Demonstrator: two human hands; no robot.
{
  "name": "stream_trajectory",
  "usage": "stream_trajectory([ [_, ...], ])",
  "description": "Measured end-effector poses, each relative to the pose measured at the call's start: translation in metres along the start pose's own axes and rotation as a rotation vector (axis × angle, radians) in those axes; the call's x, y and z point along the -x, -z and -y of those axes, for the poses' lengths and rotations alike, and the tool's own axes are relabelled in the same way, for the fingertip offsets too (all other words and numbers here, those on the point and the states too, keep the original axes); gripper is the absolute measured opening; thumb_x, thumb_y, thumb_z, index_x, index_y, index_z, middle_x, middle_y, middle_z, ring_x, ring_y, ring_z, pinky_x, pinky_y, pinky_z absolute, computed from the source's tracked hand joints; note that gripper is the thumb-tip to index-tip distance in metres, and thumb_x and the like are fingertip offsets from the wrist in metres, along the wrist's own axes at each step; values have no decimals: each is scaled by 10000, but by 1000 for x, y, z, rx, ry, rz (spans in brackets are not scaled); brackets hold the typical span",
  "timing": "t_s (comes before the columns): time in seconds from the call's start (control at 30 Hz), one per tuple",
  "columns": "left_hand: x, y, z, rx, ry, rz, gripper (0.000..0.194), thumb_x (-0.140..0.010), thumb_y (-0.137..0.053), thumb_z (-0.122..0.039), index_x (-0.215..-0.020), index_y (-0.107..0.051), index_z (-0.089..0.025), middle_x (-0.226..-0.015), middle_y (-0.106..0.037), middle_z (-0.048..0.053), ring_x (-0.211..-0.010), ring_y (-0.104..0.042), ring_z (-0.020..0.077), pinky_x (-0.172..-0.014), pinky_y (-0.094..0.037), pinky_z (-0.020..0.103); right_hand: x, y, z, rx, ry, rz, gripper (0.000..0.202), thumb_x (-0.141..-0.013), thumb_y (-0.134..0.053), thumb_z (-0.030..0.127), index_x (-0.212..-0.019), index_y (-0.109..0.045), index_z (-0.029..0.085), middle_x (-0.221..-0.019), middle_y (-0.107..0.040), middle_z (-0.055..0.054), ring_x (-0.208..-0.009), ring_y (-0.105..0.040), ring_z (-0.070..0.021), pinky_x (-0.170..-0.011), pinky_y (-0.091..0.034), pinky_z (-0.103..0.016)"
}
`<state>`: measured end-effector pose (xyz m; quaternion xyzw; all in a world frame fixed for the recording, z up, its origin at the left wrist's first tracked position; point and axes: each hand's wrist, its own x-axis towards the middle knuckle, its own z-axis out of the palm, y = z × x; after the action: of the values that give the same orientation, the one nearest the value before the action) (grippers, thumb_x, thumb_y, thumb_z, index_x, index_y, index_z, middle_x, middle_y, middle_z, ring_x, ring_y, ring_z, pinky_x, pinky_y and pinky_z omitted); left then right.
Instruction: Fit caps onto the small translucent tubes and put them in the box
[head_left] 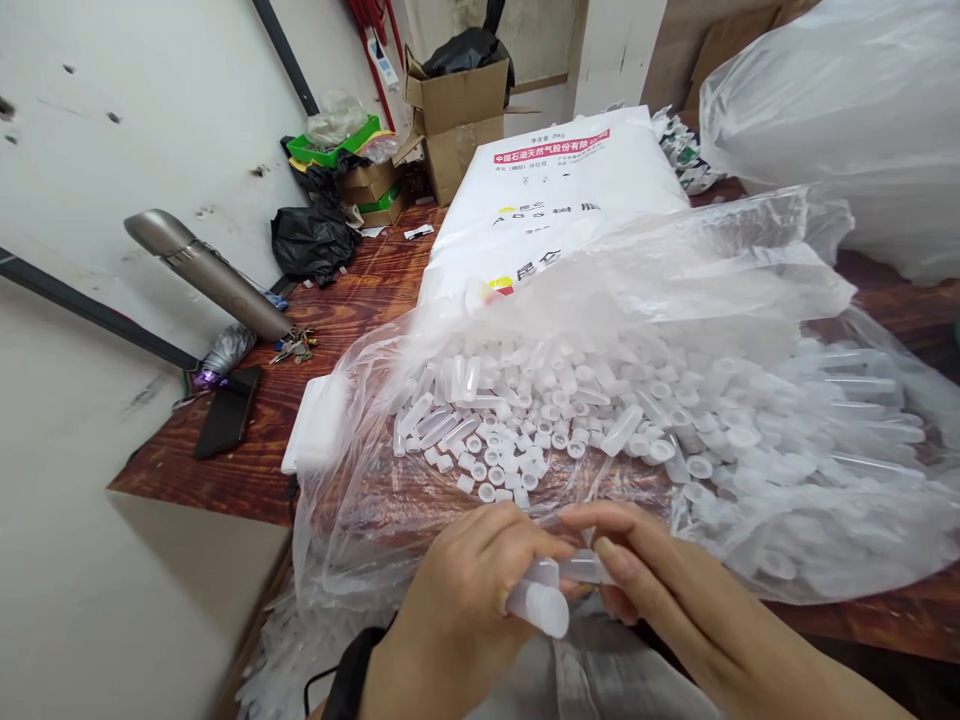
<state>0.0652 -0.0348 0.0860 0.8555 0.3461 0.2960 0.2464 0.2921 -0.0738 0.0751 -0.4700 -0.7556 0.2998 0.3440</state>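
Observation:
My left hand (480, 570) is closed around translucent plastic tubes (544, 600), whose rounded ends stick out below its fingers. Beside it, my right hand (645, 560) pinches another clear tube (583, 567) between thumb and fingers, its far end touching the left hand. Just beyond both hands, small white caps (491, 465) lie loose on a clear plastic sheet, with more tubes (435, 425) behind them. A large heap of tubes and caps (750, 440) spreads to the right inside the clear bag (675, 270).
A white printed sack (555, 190) lies behind the heap. On the left are a phone (227, 412), keys (295, 345), a metal flask (210, 275) and a white box (315, 425). Cardboard boxes (461, 110) and a black bag (313, 243) stand farther back.

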Motion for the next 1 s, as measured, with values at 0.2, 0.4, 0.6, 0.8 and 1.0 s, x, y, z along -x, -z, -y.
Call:
stream_trajectory([
  [0.2,3,-4,-1,-29,-27,-5,133,-1029,-643,-342,-1017,-648,-210,-862,-734,6,-765,-722,169,-678,-557,283,-2,-9,2,-52,22,-26,297,-1099,-421,219,-1338,-531,356,-1159,-791,-8,-1014,-802,-183,-885,-658,-312],
  [0.4,7,-3,1,-18,72,42,66,-995,-681,-244,-991,-617,-229,-867,-703,-12,-756,-695,168,-655,-526,277,-2,-8,0,-4,103,30,398,-1067,-503,218,-1430,-457,375,-1137,-782,-1,-978,-784,-189,-859,-656,-331],
  [0.6,11,-6,2,-185,-86,30,68,-1031,-559,-178,-1066,-570,-235,-920,-739,8,-818,-721,212,-740,-528,339,-3,-10,8,-103,-23,56,251,-1121,-375,260,-1319,-509,337,-1151,-772,1,-1055,-771,-149,-882,-637,-268],
  [0.8,-25,29,24,-204,314,125,83,-992,-542,-188,-1067,-539,-223,-923,-733,10,-803,-717,198,-702,-544,300,-32,-4,-34,386,36,-88,346,-1122,-372,460,-1335,-530,238,-1106,-751,-114,-990,-772,-272,-801,-641,-413],
  [1.0,-81,43,68,-369,368,183,150,-949,-622,-165,-1084,-650,-224,-1103,-761,75,-1058,-715,282,-935,-524,392,-46,-18,-69,485,71,-130,307,-1104,-369,289,-1247,-628,208,-1113,-736,-136,-1075,-720,-346,-905,-572,-541],
])
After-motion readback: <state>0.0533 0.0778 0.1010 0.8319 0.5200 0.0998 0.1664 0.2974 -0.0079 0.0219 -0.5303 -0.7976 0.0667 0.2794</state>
